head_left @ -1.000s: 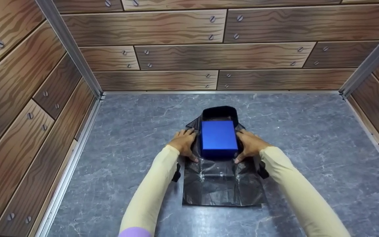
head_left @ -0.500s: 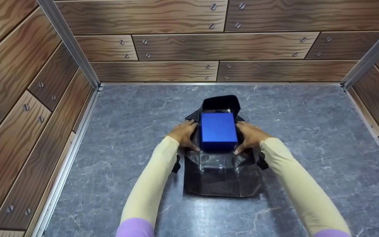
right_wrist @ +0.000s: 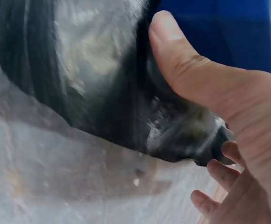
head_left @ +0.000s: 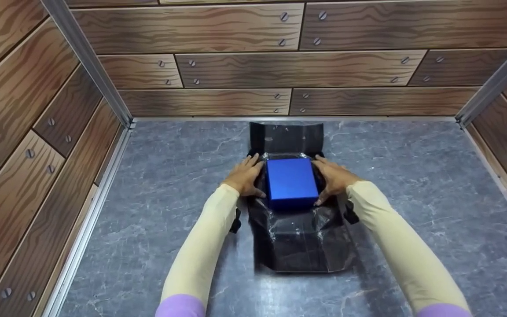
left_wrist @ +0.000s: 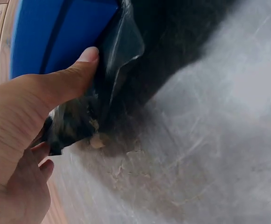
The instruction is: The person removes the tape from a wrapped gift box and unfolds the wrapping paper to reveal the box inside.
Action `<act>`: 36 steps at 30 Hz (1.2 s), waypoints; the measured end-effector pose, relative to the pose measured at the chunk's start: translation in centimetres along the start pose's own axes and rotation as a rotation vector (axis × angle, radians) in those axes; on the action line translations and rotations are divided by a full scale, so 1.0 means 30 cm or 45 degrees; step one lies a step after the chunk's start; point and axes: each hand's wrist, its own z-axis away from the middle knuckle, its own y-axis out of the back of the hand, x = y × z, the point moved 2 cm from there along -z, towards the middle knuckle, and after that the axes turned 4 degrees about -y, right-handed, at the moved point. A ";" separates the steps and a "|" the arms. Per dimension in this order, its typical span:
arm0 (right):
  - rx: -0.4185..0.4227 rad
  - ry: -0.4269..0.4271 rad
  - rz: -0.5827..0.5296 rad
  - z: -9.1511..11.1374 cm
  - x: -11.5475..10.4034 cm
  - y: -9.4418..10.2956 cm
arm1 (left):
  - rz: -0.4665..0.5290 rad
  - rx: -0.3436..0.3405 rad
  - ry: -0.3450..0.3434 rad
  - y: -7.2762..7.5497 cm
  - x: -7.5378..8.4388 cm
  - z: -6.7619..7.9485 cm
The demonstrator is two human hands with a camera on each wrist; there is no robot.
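A blue box (head_left: 292, 178) sits on a creased, shiny black plastic sheet (head_left: 306, 246). My left hand (head_left: 244, 178) flanks the box on the left; in the left wrist view the thumb (left_wrist: 74, 74) lies over the plastic by the box's near corner, with fingers at the sheet's edge. On the right side my right hand (head_left: 334, 178) does the same, its thumb (right_wrist: 187, 60) close by the box's blue wall. Plastic bunches between thumb and fingers of each hand. A far flap (head_left: 286, 137) of the sheet stretches out behind the box, its ends bent.
The tabletop (head_left: 183, 167) is grey and marbled. Wood-patterned panels (head_left: 236, 72) wall it in at the back and both sides, with metal rails (head_left: 123, 112) at the corners. A dark strap (head_left: 236, 222) shows at the left wrist.
The far flap, standing folded in a raised loop earlier, has spread out behind the box. The near part of the sheet has shifted and bent. Both hands stay beside the box, which has turned slightly.
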 end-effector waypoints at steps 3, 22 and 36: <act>-0.008 -0.015 -0.012 -0.016 0.005 0.020 | -0.014 -0.030 0.020 0.008 -0.010 -0.016; -0.052 -0.043 0.162 -0.178 0.036 0.053 | 0.001 -0.171 0.090 0.042 -0.053 -0.137; -0.134 -0.121 0.129 -0.170 0.042 0.048 | 0.047 -0.208 0.095 0.047 -0.083 -0.139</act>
